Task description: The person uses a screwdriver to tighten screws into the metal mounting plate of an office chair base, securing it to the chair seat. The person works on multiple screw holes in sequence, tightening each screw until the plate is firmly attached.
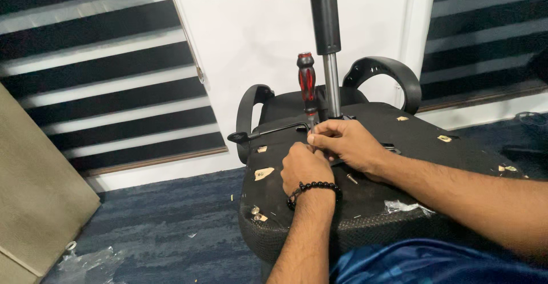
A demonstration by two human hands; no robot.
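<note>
An office chair lies upside down, the black underside of its seat point(434, 158) facing up. A screwdriver with a red and black handle point(306, 83) stands upright on it, just left of the metal gas column point(331, 87). My right hand point(351, 146) reaches in from the right and pinches the screwdriver's shaft low down, near the tip. My left hand point(301, 168), with a black bead bracelet at the wrist, is curled right below it, knuckles up, fingertips at the same spot. What those fingers hold is hidden.
A black lever point(268, 131) sticks out left from the seat plate. Two curved armrests point(249, 106) point(390, 70) stand behind. A loose screw point(352, 178) lies on the seat. A beige panel point(34, 192) leans at left over plastic wrap point(91, 260) on blue carpet.
</note>
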